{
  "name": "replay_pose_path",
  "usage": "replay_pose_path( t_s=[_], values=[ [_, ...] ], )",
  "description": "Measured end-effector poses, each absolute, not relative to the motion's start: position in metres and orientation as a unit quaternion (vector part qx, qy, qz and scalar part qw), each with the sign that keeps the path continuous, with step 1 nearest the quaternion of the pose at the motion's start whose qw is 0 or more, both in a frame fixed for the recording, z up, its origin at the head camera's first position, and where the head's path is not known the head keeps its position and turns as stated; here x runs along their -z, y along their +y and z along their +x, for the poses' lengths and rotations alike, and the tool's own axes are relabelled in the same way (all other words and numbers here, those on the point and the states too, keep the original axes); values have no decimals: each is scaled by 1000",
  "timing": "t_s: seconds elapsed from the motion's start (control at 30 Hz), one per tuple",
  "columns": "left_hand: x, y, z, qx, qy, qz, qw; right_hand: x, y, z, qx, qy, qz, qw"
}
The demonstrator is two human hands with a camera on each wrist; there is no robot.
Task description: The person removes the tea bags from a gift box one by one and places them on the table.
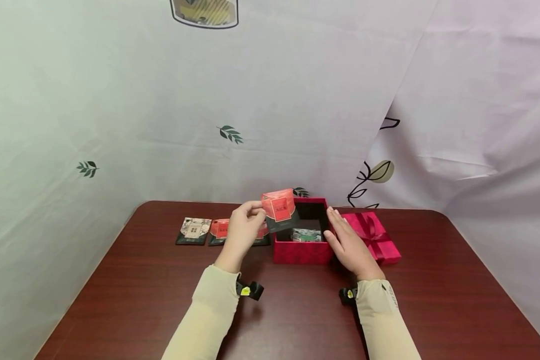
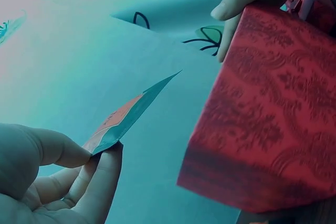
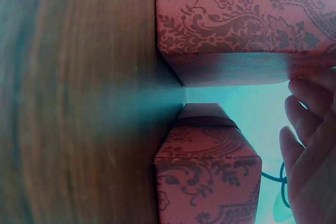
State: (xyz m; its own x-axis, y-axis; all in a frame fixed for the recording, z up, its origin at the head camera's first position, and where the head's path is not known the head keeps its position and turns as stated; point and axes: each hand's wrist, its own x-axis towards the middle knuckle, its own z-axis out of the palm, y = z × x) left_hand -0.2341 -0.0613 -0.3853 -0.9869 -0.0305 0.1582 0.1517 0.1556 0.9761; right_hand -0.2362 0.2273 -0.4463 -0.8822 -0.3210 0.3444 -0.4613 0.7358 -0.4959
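Note:
My left hand (image 1: 242, 227) pinches a square red-and-black sachet (image 1: 281, 212) by its left edge, above the left part of an open red box (image 1: 299, 254). In the left wrist view the sachet (image 2: 128, 116) appears nearly edge-on between thumb and fingers, apart from the patterned box wall (image 2: 262, 108). My right hand (image 1: 351, 245) lies with straight fingers along the box's right side. Its fingertips are right at the box's upper edge in the right wrist view. Inside the dark box lies a green-and-white sachet (image 1: 307, 235).
Right of the box sits a red lid (image 1: 390, 252) with a ribbon bow, partly behind the right hand. On the left lie a cream-and-black sachet (image 1: 194, 229) and red-and-black sachets (image 1: 219, 229), partly covered by the left hand. A pale printed curtain (image 1: 162, 125) hangs behind the brown table (image 1: 130, 280).

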Motion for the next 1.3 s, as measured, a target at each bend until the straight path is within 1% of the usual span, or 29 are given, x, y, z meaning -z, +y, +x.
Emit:
replay_pose_path(
  t_s=[0.23, 0.47, 0.87, 1.03, 1.3],
  values=[
    [381, -89, -231, 632, -771, -25, 70, 449, 227, -237, -301, -923, 212, 116],
    [380, -127, -231, 612, -789, -6, 55, 450, 225, -237, -304, -922, 210, 117],
    [389, -185, -223, 563, -825, 34, 46, 450, 225, -237, -309, -921, 208, 114],
    [392, -201, -221, 554, -830, 53, 45, 450, 225, -237, -308, -922, 206, 114],
    [391, -213, -219, 527, -845, 83, 43, 449, 227, -236, -304, -923, 206, 118]
  ],
)
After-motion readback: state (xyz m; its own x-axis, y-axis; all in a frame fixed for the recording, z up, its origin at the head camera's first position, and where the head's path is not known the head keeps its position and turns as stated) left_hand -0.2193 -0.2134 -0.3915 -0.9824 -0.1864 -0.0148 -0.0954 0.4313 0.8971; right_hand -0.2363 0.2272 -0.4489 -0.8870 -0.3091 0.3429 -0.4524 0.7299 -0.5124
